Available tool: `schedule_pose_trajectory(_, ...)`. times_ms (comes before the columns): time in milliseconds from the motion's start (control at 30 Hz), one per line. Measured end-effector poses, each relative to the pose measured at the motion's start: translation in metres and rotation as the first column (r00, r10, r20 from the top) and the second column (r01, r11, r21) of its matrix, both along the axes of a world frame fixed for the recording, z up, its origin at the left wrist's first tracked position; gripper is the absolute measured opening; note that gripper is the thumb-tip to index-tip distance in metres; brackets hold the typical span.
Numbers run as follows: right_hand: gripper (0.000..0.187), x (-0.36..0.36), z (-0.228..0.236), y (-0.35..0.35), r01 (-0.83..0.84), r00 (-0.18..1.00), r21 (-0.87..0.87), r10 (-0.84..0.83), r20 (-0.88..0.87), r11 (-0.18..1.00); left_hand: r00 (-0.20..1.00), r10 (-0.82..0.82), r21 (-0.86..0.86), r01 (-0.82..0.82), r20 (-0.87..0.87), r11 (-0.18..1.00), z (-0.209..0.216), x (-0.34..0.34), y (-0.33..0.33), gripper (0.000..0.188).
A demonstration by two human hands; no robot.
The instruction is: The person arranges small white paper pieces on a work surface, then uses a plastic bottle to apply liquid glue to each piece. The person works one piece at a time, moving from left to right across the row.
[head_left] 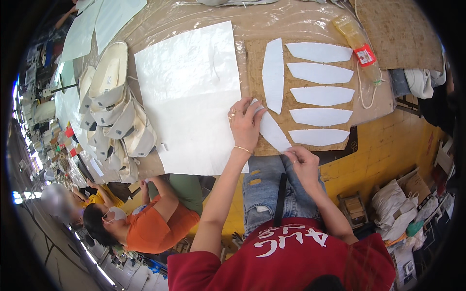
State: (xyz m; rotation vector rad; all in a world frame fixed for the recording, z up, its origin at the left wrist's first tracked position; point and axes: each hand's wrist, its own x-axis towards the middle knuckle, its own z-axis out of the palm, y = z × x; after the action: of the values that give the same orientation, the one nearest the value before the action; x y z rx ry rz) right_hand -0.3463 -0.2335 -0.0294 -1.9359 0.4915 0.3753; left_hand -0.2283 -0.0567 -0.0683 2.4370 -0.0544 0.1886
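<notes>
My left hand [245,123], with rings and a thin bracelet, is closed on the upper end of a white curved fabric piece [273,132]. The piece's lower end is pinched between the fingers of my right hand [304,165]. It slants over the near left part of a brown board [301,113]. Several similar white pieces [322,96] lie in a column on that board, one above another. Another white piece [273,72] lies upright to their left. Beside my left hand spreads a large glossy white sheet [189,97].
Pale slip-on shoes [110,77] are stacked on the left of the plastic-covered table [184,19]. A bottle of yellowish stuff with a red label [364,54] and a cord lie at the far right. A person in orange [155,223] sits at my left.
</notes>
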Motion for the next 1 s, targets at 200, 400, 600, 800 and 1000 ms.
schedule_pose_trajectory(200, 0.018, -0.018, 0.002, -0.053, 0.121, 0.936, 0.199, -0.045, -0.349, 0.972, 0.999, -0.013, 0.122, 0.008, 0.047, 0.993, 0.003, -0.004, 0.003, 0.030)
schedule_pose_trajectory(400, 0.031, 0.090, 0.049, -0.153, -0.044, 0.995, -0.614, 0.088, 0.041, 0.788, 0.989, -0.108, -0.038, 0.113, 0.103, 0.993, 0.024, 0.040, -0.006, 0.029)
schedule_pose_trajectory(600, 0.073, 0.259, 0.021, -0.176, -0.059, 0.921, -0.892, 0.369, 0.124, 0.447, 0.920, -0.393, 0.124, 0.391, -0.011, 0.912, 0.011, 0.177, -0.053, 0.030)
schedule_pose_trajectory(800, 0.072, 0.292, 0.035, -0.194, -0.260, 0.921, -0.862, 0.379, -0.087, 0.434, 0.830, -0.421, 0.181, 0.507, -0.365, 0.843, 0.032, 0.204, -0.056, 0.047)
schedule_pose_trajectory(1000, 0.059, 0.230, 0.094, -0.230, 0.254, 0.906, -0.071, -0.212, 0.367, 0.965, 0.611, -0.471, -0.244, 0.420, -0.637, 0.874, 0.044, 0.173, -0.002, 0.051)
